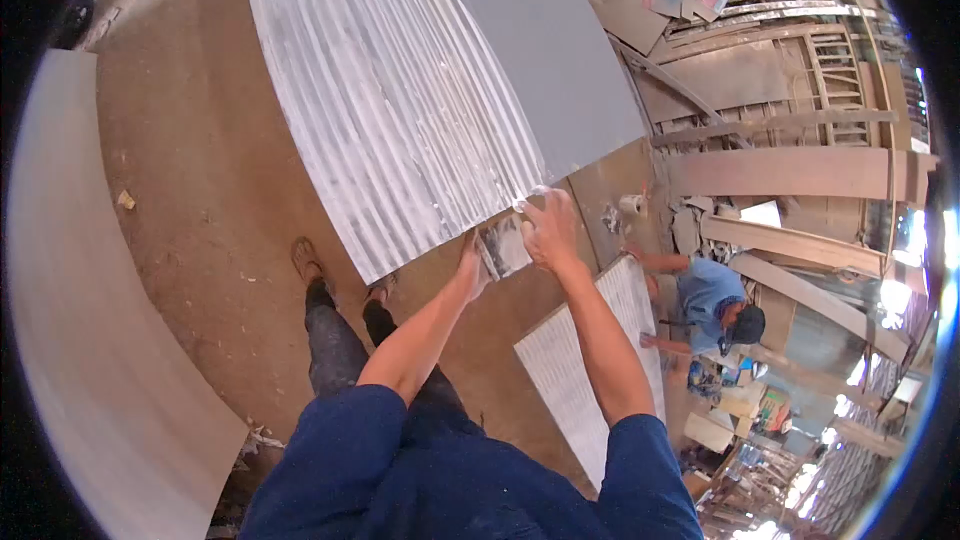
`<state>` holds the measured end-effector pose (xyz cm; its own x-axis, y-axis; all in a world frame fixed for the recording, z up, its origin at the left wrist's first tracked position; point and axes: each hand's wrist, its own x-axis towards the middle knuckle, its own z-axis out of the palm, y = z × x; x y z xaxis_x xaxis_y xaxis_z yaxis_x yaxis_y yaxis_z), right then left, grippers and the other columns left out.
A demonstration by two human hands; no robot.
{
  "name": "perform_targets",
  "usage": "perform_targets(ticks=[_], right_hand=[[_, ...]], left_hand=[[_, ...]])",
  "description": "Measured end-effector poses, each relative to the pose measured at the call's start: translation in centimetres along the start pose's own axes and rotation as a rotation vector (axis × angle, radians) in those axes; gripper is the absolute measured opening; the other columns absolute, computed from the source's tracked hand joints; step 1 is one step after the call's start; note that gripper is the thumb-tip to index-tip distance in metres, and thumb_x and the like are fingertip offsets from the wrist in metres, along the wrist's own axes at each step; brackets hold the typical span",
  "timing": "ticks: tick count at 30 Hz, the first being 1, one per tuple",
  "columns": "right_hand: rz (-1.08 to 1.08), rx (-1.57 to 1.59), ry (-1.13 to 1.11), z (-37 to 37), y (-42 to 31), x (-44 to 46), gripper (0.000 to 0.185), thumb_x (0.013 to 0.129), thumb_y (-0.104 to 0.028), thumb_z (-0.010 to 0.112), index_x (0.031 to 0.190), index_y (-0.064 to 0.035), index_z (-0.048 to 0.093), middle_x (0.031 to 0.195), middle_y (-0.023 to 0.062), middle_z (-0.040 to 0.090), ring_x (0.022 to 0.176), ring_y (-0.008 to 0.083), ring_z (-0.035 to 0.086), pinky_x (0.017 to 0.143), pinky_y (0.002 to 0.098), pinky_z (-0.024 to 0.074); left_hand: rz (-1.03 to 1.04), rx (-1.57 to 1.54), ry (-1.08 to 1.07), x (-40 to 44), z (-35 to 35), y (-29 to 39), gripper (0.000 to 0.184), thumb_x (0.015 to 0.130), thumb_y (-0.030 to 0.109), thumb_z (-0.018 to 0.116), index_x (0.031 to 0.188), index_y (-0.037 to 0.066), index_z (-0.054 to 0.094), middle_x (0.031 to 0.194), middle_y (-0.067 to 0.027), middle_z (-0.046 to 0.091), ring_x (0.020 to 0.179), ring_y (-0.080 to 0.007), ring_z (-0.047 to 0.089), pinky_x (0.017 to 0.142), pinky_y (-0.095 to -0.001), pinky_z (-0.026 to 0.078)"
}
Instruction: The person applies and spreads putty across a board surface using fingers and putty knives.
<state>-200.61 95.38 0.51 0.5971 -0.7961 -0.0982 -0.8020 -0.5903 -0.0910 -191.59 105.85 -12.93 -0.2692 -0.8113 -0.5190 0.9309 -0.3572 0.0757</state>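
A ribbed panel (385,80) streaked with white stretches away in front of me, a smooth grey sheet (560,50) along its right side. Just below the panel's near edge, my left hand (474,265) grips a small squarish container (505,248) with whitish smears on it. My right hand (552,230) is closed at the panel's near right corner, beside the container. Something small and white shows at its fingertips, but I cannot make out what it is.
A person in a blue shirt (712,290) crouches at the right, both hands at another ribbed white panel (590,365). A large pale board (90,340) lies at the left. Planks (790,175) and frames lean at the right. My feet stand on a brown dirt floor (190,190).
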Motion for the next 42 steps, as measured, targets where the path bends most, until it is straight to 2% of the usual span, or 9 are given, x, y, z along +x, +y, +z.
perform_targets(ticks=[3,9,14,21,24,28,31,39,42], right_hand=[[0.002,0.043,0.026,-0.4,0.0,-1.7,0.033,0.072,-0.02,0.068,0.105,-0.0139,0.067,0.123,0.0181,0.046,0.121,0.0403,0.037,0.1,0.0504,0.0333],[0.456,0.306,-0.152,-2.5,0.9,-7.0,0.03,0.078,-0.018,0.06,0.107,-0.0108,0.068,0.113,0.0158,0.055,0.105,0.0324,0.051,0.091,0.041,0.0408],[0.659,1.059,-0.275,-9.4,-0.6,-8.8,0.034,0.088,-0.018,0.049,0.113,-0.0019,0.065,0.091,0.0079,0.068,0.078,0.014,0.058,0.072,0.0263,0.0446],[0.617,1.388,-0.299,-21.2,-6.9,-4.6,0.036,0.09,-0.019,0.049,0.118,-0.0015,0.063,0.075,-0.0002,0.059,0.065,0.0082,0.051,0.06,0.0228,0.0408],[0.619,1.529,-0.467,-25.3,-11.0,-0.4,0.045,0.09,-0.017,0.043,0.132,-0.0029,0.05,0.053,-0.0064,0.038,0.04,0.0044,0.029,0.038,0.0204,0.022],[0.301,1.75,-0.625,-24.6,-15.7,6.7,0.055,0.088,-0.015,0.04,0.141,-0.0041,0.036,0.047,-0.0034,0.036,0.036,0.006,0.028,0.036,0.0219,0.0237],[0.316,1.934,-0.688,-23.3,-22.3,13.1,0.056,0.087,-0.014,0.038,0.142,-0.0043,0.035,0.047,-0.0036,0.036,0.036,0.0058,0.028,0.036,0.0218,0.0251],[-0.15,1.147,-0.595,-24.1,-42.7,29.5,0.068,0.083,-0.006,0.04,0.149,-0.0086,0.026,0.066,-0.0005,0.051,0.052,0.0081,0.043,0.049,0.0234,0.0366],[-0.379,0.787,-0.481,-24.1,-48.9,34.6,0.069,0.082,-0.007,0.043,0.149,-0.0127,0.026,0.067,0.0099,0.056,0.059,0.0177,0.053,0.056,0.0329,0.0429]], left_hand=[[0.036,0.016,0.058,4.0,-1.5,-1.3,0.067,0.094,0.065,0.022,0.133,0.017,0.048,0.13,-0.0011,0.055,0.12,-0.0245,0.053,0.101,-0.0466,0.04],[-0.126,0.051,-0.038,0.3,3.4,-0.7,0.064,0.095,0.06,0.023,0.134,0.014,0.046,0.13,-0.0059,0.055,0.121,-0.0246,0.052,0.102,-0.0466,0.038],[-0.255,0.056,-0.116,-6.1,9.4,2.4,0.066,0.095,0.06,0.027,0.134,0.011,0.045,0.131,-0.008,0.055,0.12,-0.0266,0.053,0.102,-0.0479,0.039],[-0.152,0.32,-0.161,-12.5,14.8,12.4,0.049,0.1,0.044,0.032,0.129,0.008,0.047,0.12,-0.0085,0.06,0.107,-0.0217,0.061,0.09,-0.0417,0.052],[-0.073,0.376,-0.136,-16.4,17.4,19.3,0.05,0.1,0.043,0.032,0.127,0.004,0.047,0.116,-0.0106,0.062,0.104,-0.0223,0.063,0.09,-0.0412,0.052],[0.052,0.439,-0.15,-19.9,17.5,29.3,0.046,0.1,0.037,0.034,0.124,0.001,0.048,0.111,-0.0145,0.063,0.101,-0.0226,0.064,0.089,-0.0391,0.054],[0.18,0.389,-0.213,-23.0,16.5,37.8,0.044,0.1,0.033,0.035,0.124,-0.002,0.047,0.109,-0.016,0.062,0.099,-0.0228,0.065,0.088,-0.0367,0.054],[0.542,0.386,-0.062,-32.8,12.0,58.8,0.04,0.099,0.029,0.037,0.118,-0.004,0.053,0.105,-0.0134,0.064,0.094,-0.023,0.066,0.085,-0.0366,0.054],[0.665,0.313,0.005,-35.7,9.5,65.1,0.036,0.099,0.026,0.039,0.113,-0.003,0.054,0.103,-0.0137,0.065,0.089,-0.0224,0.067,0.084,-0.0364,0.054]])
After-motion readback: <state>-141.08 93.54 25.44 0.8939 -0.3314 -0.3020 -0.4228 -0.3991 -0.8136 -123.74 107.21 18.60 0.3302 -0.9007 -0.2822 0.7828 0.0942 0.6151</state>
